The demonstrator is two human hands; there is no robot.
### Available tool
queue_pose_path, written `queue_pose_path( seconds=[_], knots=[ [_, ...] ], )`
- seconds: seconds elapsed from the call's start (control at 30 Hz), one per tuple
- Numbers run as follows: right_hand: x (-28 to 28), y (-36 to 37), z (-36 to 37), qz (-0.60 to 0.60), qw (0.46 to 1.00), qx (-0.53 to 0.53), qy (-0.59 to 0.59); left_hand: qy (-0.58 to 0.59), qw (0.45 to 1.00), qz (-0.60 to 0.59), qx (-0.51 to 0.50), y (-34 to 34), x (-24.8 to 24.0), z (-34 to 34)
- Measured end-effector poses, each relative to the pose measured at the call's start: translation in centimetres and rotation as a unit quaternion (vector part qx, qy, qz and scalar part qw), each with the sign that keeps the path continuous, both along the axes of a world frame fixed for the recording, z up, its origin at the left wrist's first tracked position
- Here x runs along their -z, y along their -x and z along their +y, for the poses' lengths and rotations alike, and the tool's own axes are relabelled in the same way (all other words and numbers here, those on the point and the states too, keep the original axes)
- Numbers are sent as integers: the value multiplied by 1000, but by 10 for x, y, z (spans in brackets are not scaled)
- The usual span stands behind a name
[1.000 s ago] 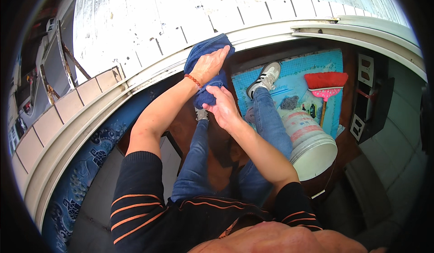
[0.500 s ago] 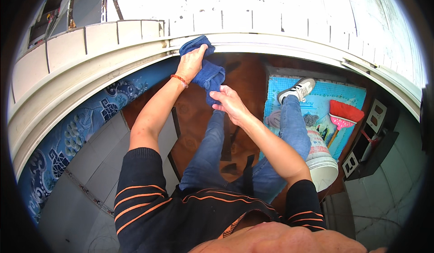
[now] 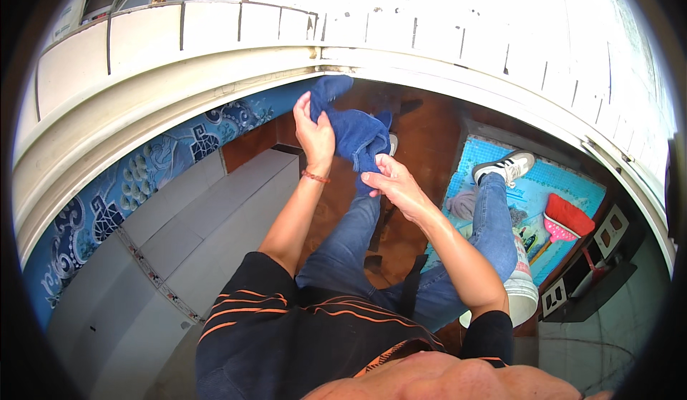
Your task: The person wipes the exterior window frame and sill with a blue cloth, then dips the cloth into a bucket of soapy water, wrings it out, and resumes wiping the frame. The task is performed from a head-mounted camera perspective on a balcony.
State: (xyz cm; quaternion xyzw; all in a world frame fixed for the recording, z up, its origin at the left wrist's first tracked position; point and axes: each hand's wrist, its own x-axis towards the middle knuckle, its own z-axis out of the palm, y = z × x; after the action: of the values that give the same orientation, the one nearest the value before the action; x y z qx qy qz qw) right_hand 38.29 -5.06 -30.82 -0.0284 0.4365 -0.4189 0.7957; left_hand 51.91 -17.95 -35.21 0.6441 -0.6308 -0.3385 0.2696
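White window frame (image 3: 215, 78) is now sitting above the blue cloth (image 3: 356, 137), no longer under it; cloth is hanging btwn both hands; left hand (image 3: 315, 134) is gripping its upper edge, off the frame; right hand (image 3: 390, 183) is pinching the lower end.

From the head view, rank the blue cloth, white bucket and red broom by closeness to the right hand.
1. blue cloth: pinched by the right hand, up-left of it.
2. white bucket: lower right, beside the right leg.
3. red broom: far right on the turquoise mat, slightly farther than the bucket.
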Motion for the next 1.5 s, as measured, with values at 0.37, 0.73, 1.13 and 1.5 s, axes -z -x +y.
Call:
queue_pose_path(
  seconds=[0.37,0.73,1.13,1.5],
  knots=[
    [20,0,-23,70,997,40,-11,33,898,-391,199,30,47,-50],
    [13,54,-5,107,975,194,21,-75,961,-157,216,66,27,-19],
    [-10,98,-17,752,599,78,265,34,979,-77,186,-39,-39,5],
    [40,-4,-129,521,818,142,198,-35,986,161,-13,-67,-40,29]
  ],
)
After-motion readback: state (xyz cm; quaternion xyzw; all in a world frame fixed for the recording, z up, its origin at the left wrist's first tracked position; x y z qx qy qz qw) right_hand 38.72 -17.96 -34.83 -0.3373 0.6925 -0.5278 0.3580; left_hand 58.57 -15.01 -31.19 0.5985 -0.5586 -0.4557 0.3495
